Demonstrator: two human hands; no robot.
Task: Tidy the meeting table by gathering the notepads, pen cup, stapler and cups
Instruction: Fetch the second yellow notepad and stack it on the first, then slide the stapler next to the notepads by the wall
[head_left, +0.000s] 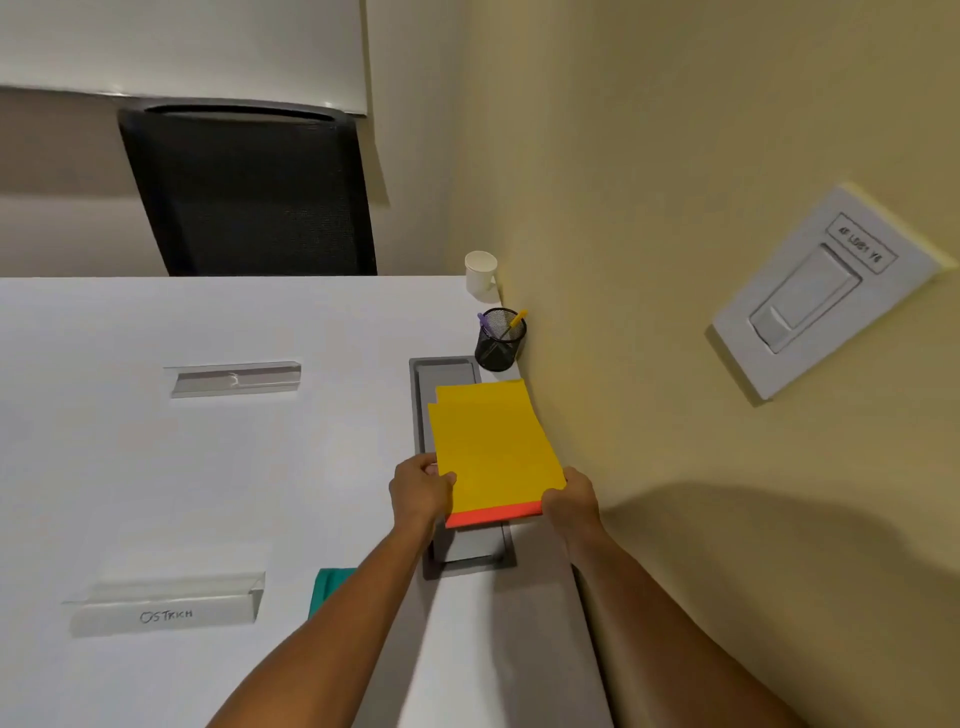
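**Notepads squared at the wall edge**

The yellow notepads (493, 447) are held above the table (208, 467) at its right edge, gripped by the left hand (418, 491) and right hand (571, 499) with fingers curled on opposite sides. The staggered edges should be aligned before being set near the pen cup (500, 340).

I see both bare forearms reaching forward and up from the bottom edge, roughly parallel, the left one angled in from lower left. My left hand (421, 488) grips the near left edge of the yellow notepad (493, 447), thumb curled over its top face, fingers tucked beneath. My right hand (571, 501) holds the near right corner just above the red binding strip, knuckles up, fingers wrapped round the edge. The two hands sit level with each other, the pad spanning the gap between them.
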